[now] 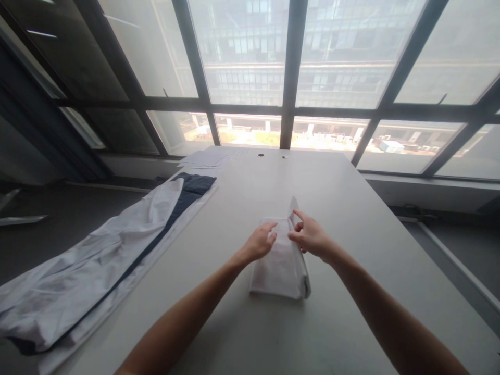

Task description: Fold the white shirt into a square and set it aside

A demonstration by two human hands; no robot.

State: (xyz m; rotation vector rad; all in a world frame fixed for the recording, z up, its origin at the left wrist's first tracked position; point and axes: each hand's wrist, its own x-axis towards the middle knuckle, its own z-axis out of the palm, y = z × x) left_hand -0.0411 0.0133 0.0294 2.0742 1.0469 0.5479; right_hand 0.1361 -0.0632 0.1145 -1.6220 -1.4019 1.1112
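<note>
A white folded garment or cloth point(273, 271) lies on the white table in front of me; its exact kind cannot be made out. Its right side stands up as a raised flap. My right hand point(310, 234) pinches that flap's edge between thumb and fingers. Over the upper left part of the cloth, my left hand point(261, 241) has its thumb and fingers apart, holding nothing. Whether its fingertips touch the fabric is unclear.
Along the left edge of the white table point(328, 182) lies a pile of white garments point(117, 239) with a dark blue garment point(195, 185) among them. Papers point(205, 158) rest at the far left corner. Large windows point(242, 52) rise beyond the far edge.
</note>
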